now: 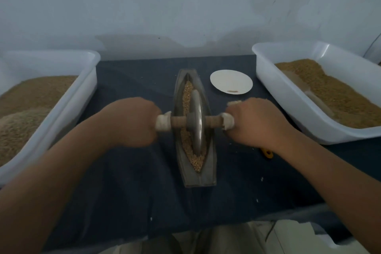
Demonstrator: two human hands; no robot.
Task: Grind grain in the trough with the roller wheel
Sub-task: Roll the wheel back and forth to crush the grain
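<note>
The boat-shaped trough (pixel 194 173) lies lengthwise on a dark blue cloth (pixel 134 192), pointing away from the person, in the middle between two white plastic tubs. Grain (pixel 187 93) fills its narrow groove. The roller wheel (pixel 196 121), a metal disc, stands upright on edge in the groove about midway along, with its handle (pixel 177 122) running crosswise through its centre. The left hand (pixel 132 121) is clenched around the left end of the handle and the right hand (pixel 255 121) around the right end, where pale wrapping (pixel 227 121) shows beside the knuckles. The left tub (pixel 61 107) and the right tub (pixel 274 93) both hold tan grain. A white plate (pixel 231 82) sits between the trough and the right tub. A small yellow object (pixel 268 153) lies by the right wrist
</note>
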